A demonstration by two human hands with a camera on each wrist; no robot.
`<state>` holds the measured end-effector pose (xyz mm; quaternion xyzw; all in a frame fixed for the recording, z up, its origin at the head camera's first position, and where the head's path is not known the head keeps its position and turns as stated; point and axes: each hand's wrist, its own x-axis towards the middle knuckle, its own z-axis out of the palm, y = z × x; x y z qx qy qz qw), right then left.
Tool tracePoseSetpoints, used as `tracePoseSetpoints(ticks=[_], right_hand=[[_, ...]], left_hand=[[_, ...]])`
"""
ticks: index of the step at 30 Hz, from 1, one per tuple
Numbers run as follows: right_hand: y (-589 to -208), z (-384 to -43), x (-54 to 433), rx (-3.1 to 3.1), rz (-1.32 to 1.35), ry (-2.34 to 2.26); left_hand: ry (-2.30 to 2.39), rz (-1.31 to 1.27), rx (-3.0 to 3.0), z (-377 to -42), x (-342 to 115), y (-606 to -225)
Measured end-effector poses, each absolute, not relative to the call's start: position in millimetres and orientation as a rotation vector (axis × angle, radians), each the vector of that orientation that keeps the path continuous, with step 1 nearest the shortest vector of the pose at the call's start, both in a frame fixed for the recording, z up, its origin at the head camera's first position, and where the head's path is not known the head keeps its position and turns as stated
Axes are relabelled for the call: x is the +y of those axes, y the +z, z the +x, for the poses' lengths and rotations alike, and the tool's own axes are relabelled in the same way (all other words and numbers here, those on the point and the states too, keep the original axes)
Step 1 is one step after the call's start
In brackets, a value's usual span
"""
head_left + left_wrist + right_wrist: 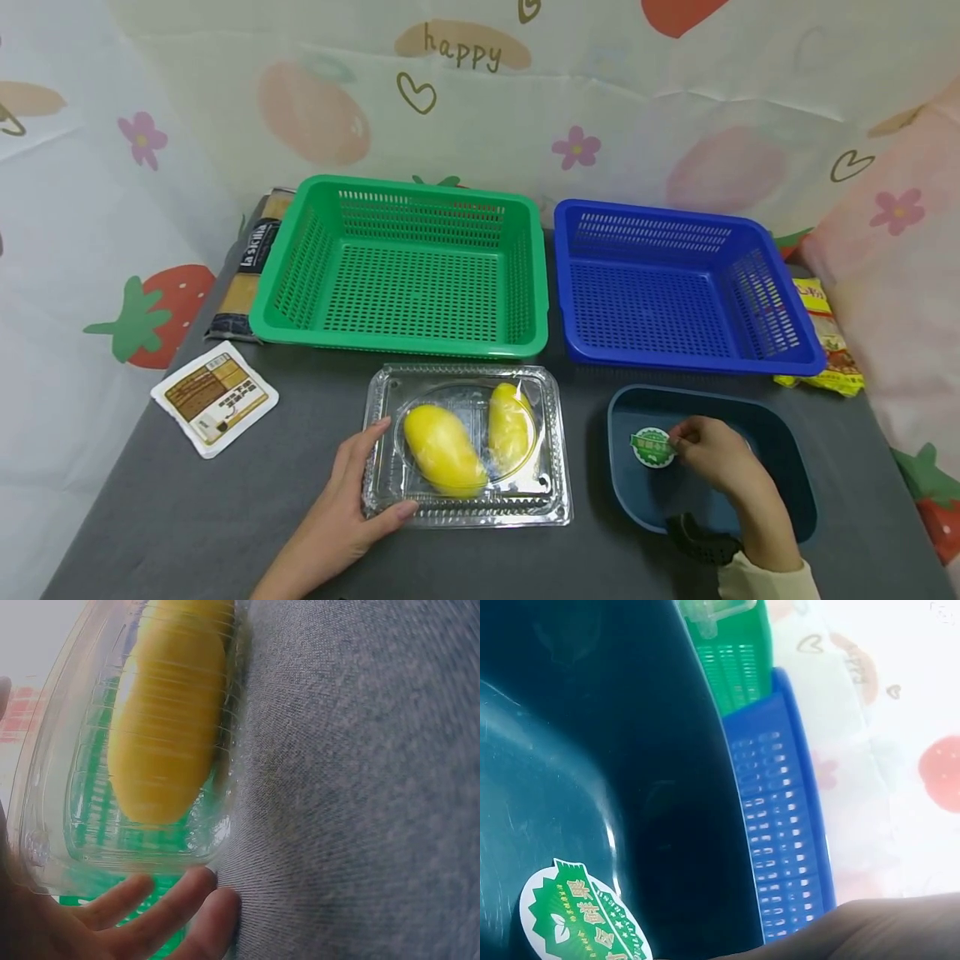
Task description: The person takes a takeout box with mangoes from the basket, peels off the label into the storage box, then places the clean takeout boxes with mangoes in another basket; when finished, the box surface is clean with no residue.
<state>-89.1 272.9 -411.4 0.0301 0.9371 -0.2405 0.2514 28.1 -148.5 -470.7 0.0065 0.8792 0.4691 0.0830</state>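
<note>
A clear plastic clamshell box stands closed at front centre, with two yellow mangoes inside. My left hand spreads around its left side, thumb at the front edge and index fingertip at the left rim. In the left wrist view the other fingers reach along the box's end, loosely extended. Over the dark teal tray, my right hand pinches the edge of a round green and white sticker. The right wrist view shows the sticker face up, its lower part cut off.
Behind the box stands a green basket, with a blue basket to its right. A pasta bag and a white-edged packet lie at left. A yellow packet lies at right. Patterned cloth hangs behind.
</note>
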Motion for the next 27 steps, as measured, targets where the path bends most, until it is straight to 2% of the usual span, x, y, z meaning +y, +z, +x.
tracePoseSetpoints(ticks=[27], right_hand=[[-414.4,-89.0,273.2,2.587,0.064,-0.633]], left_hand=[[1.356,0.04,2.672,27.8,-149.2,-470.2]])
